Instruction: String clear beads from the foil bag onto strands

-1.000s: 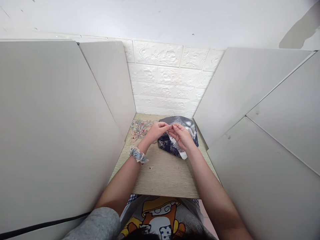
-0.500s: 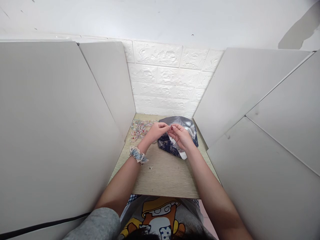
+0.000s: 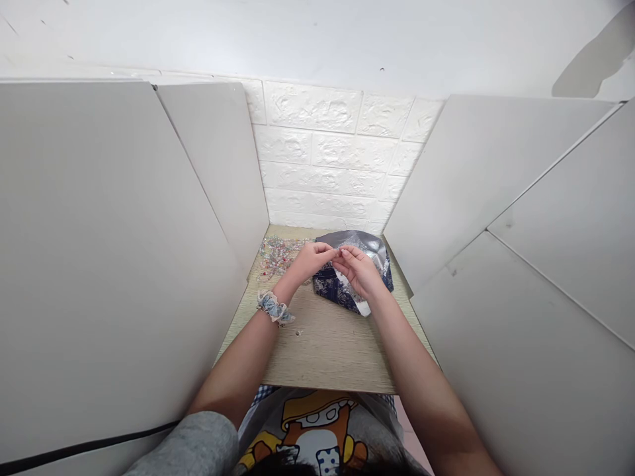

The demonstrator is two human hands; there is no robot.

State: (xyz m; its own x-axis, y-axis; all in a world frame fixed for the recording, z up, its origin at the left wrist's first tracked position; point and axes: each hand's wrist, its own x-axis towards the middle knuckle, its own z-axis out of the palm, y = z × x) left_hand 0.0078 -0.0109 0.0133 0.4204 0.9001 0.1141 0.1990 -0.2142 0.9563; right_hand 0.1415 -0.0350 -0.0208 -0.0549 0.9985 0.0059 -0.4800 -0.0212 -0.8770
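Left hand (image 3: 310,259) and right hand (image 3: 358,270) pinch something tiny (image 3: 340,252) above a navy foil pouch (image 3: 328,288).

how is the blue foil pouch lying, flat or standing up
Lying flat: the blue foil pouch rests along the wood-grain board, and it is not propped upright.

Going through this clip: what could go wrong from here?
The small pinched item, too tiny to identify, could slip from the fingers of the left hand and right hand onto the dark blue patterned foil pouch. The multicoloured bead heap beside the left hand may get knocked. A small loose piece on the pale wood-grain board could roll off.
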